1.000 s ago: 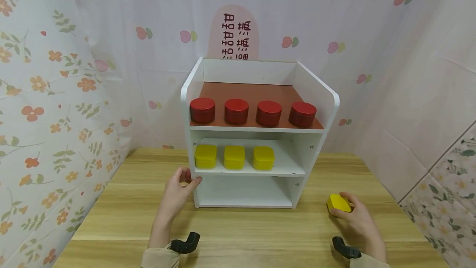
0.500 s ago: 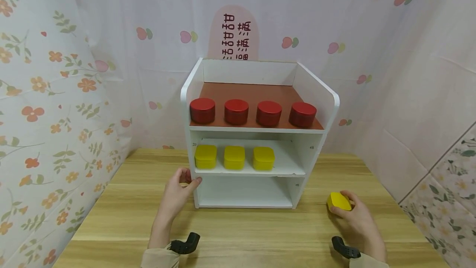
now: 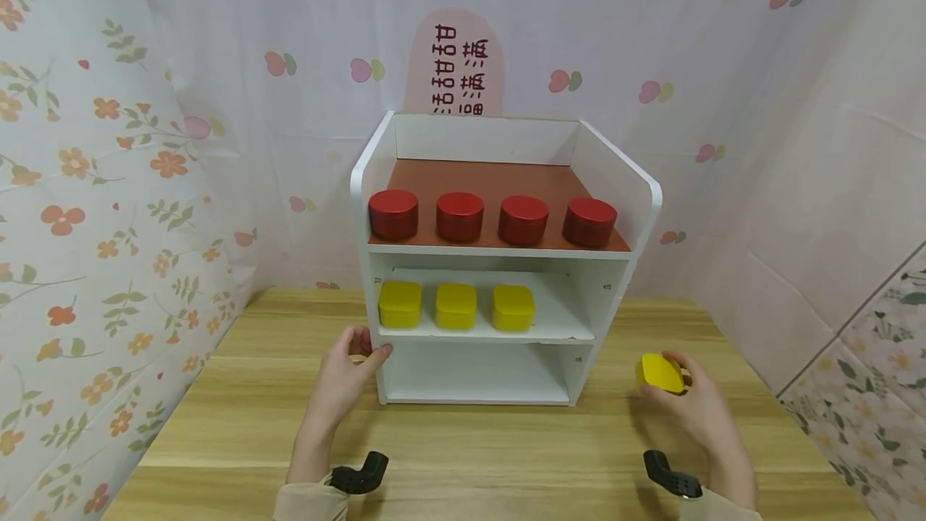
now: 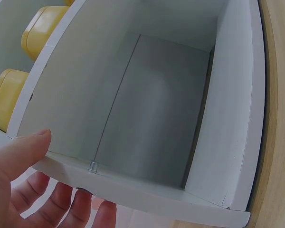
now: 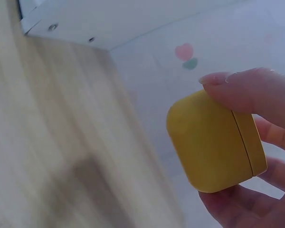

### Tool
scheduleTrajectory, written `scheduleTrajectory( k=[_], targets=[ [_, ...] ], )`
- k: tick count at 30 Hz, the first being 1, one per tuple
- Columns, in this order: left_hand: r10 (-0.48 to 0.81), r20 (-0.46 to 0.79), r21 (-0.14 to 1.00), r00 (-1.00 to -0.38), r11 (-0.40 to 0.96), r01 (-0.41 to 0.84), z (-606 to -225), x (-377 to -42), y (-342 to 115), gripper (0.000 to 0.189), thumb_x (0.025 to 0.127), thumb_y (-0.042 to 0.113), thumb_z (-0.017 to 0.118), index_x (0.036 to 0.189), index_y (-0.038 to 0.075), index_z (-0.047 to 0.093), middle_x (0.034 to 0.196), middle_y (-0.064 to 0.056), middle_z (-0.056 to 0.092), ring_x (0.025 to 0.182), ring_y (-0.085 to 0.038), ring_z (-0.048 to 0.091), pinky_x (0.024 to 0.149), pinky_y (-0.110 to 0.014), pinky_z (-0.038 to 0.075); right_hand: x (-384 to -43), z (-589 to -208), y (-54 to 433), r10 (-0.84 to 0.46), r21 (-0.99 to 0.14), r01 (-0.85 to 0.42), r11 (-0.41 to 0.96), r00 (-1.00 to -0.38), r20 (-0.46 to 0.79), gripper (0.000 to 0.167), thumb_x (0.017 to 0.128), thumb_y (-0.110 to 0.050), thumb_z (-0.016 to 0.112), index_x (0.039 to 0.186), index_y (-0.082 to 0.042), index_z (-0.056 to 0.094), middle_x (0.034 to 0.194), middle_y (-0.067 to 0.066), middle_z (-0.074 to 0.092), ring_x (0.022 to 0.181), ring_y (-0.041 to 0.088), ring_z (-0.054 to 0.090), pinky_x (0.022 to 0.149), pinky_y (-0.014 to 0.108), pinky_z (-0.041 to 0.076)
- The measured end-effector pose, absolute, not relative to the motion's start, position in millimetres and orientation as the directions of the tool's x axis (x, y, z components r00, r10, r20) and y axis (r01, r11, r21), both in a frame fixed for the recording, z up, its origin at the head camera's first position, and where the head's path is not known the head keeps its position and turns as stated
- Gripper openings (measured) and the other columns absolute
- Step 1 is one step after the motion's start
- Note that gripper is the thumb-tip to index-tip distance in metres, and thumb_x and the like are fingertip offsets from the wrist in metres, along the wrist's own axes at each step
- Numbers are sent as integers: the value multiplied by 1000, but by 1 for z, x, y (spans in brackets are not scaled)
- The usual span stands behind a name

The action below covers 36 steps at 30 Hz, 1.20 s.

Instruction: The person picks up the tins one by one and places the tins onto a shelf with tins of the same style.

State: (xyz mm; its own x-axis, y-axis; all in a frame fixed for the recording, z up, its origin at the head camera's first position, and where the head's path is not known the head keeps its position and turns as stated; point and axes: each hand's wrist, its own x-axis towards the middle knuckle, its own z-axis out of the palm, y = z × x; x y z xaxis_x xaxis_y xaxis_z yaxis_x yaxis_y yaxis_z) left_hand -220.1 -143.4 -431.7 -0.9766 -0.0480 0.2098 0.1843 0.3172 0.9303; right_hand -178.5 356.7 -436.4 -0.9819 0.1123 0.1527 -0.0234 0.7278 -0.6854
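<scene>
On the right of the head view, my right hand (image 3: 694, 396) holds a small yellow square tin (image 3: 661, 374) above the table. Its lid seam shows in the right wrist view, where the thumb and fingers pinch the tin (image 5: 211, 142) from opposite sides. My left hand (image 3: 347, 372) grips the left side panel of a white shelf unit (image 3: 477, 405), thumb at the front edge and fingers on the outer side. Three similar yellow tins (image 3: 456, 306) stand in a row on the middle shelf. A bare lower compartment (image 4: 152, 109) opens beside the left thumb.
Several round red tins (image 3: 460, 217) line the front of the brown top shelf (image 3: 485, 175). The unit stands on a wood-grain table (image 3: 492, 457), with patterned curtains (image 3: 289, 143) behind and at both sides.
My right hand has lifted the yellow tin off the table and raised it slightly. The left hand has stayed on the shelf unit's side panel.
</scene>
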Motion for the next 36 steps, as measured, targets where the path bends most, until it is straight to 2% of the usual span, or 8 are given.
scheduleTrajectory(
  k=[9, 12, 16, 19, 23, 31, 34, 36],
  targets=[
    [-46, 214, 929, -976, 317, 189, -432, -221, -144, 28, 89, 15, 74, 102, 5, 52, 94, -10, 54, 92, -23, 52, 78, -32, 48, -171, -408, 339, 142, -678, -57, 733, -962, 235, 81, 85, -32, 78, 144, 1, 34, 138, 31, 35, 112, 49, 44, 79, 52, 50],
    [-47, 212, 930, -976, 315, 187, -433, -221, -144, 28, 88, 15, 74, 102, 5, 52, 94, -10, 54, 92, -23, 52, 78, -32, 47, -166, -399, 333, 146, -667, -87, 740, -947, 285, 79, 85, -30, 79, 143, 1, 35, 138, 30, 36, 112, 48, 42, 81, 56, 47],
    [-47, 213, 931, -976, 314, 188, -433, -221, -144, 27, 89, 15, 74, 102, 5, 52, 95, -10, 54, 92, -23, 52, 78, -32, 48, -162, -387, 325, 126, -629, -155, 762, -917, 379, 74, 84, -26, 79, 141, 1, 39, 136, 27, 40, 114, 46, 41, 87, 57, 42],
    [-45, 219, 930, -975, 312, 194, -433, -221, -144, 27, 89, 15, 74, 102, 5, 52, 94, -10, 54, 92, -23, 52, 77, -32, 48, -159, -379, 318, 107, -599, -193, 777, -898, 428, 72, 83, -26, 80, 140, -1, 42, 135, 25, 43, 115, 47, 43, 88, 58, 42],
    [-45, 220, 928, -975, 316, 195, -433, -221, -144, 27, 89, 15, 74, 102, 5, 52, 95, -10, 54, 92, -23, 52, 77, -32, 47, -156, -370, 306, 85, -589, -232, 774, -884, 460, 71, 82, -24, 81, 139, -2, 45, 135, 23, 44, 116, 47, 43, 89, 62, 42],
    [-45, 224, 928, -974, 314, 199, -432, -221, -144, 27, 89, 14, 74, 102, 5, 52, 95, -10, 54, 92, -23, 52, 77, -31, 47, -153, -359, 287, 38, -570, -306, 763, -858, 512, 70, 77, -17, 85, 136, -4, 49, 133, 17, 47, 117, 43, 45, 90, 60, 43],
    [-45, 225, 929, -973, 310, 200, -432, -221, -144, 27, 89, 13, 74, 102, 5, 53, 95, -10, 54, 91, -23, 52, 76, -30, 47, -152, -358, 284, 25, -564, -328, 758, -849, 528, 70, 76, -15, 86, 135, -5, 51, 132, 15, 48, 116, 40, 46, 97, 34, 45],
    [-46, 228, 929, -973, 310, 203, -431, -221, -144, 26, 89, 14, 74, 102, 5, 53, 94, -10, 54, 91, -23, 52, 76, -30, 47, -152, -358, 281, 18, -557, -341, 757, -842, 539, 69, 75, -14, 87, 134, -5, 52, 131, 13, 49, 115, 38, 47, 94, 15, 39]
  ],
)
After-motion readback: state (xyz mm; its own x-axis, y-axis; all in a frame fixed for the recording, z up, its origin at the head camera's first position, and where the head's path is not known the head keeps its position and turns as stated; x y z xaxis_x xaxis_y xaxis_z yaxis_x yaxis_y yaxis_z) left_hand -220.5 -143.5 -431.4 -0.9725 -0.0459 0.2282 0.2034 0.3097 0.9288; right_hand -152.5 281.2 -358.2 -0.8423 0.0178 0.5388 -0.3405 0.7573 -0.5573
